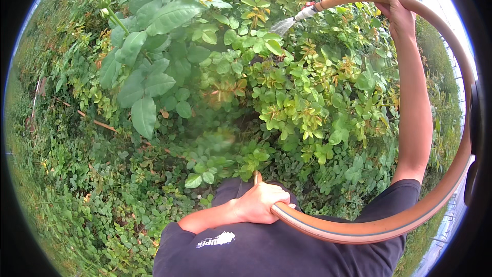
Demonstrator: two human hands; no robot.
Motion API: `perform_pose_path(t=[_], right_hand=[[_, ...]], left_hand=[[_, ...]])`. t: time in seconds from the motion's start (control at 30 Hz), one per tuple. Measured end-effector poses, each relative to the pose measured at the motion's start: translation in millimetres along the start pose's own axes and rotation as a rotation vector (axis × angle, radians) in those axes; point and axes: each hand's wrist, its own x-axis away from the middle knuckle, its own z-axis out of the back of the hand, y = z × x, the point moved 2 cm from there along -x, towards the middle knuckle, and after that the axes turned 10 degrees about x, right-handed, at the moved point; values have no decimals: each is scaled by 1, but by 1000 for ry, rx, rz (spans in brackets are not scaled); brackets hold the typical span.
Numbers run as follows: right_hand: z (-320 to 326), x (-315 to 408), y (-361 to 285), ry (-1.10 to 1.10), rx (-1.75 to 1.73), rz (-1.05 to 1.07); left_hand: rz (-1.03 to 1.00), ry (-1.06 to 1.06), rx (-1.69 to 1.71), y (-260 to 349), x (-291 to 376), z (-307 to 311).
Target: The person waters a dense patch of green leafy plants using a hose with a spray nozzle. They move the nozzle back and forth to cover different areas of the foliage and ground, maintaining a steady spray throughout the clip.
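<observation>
An orange garden hose point(369, 231) bends in a wide loop along the right side of the view. My right hand point(399, 13) is raised at the upper right and grips it a short way behind its nozzle. Water point(282, 25) sprays down and leftward from the white nozzle point(305, 13), which has a red part beside it, onto leafy rose bushes point(303, 96). At my waist, my left hand point(263, 202) is closed around a lower length of the same hose. Beyond that hand, the hose passes out of sight among the leaves.
A tall rose stem with large leaves point(165, 19) and a pale bud point(104, 12) stands close in front at upper left. Low foliage point(127, 184) surrounds my legs. A stretch of orange hose or pipe point(98, 123) runs through the plants at left.
</observation>
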Motion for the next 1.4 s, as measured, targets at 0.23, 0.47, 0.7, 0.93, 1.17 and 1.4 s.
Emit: perform_pose_path(t=[0.23,0.47,0.7,0.93,1.17,1.4], right_hand=[[-38,19,-7,18,23,27],[-45,17,12,-26,-52,70],[-25,13,30,-65,125,-17],[-51,14,26,-92,-193,-44],[-63,18,37,-61,-308,-44],[-66,22,38,-65,-474,23]], left_hand=[[68,55,-50,5,31,11],[138,174,-91,12,45,-7],[181,294,-164,21,46,-32],[149,294,-283,22,47,-66],[184,368,-407,28,48,-91],[243,389,-438,33,38,-113]])
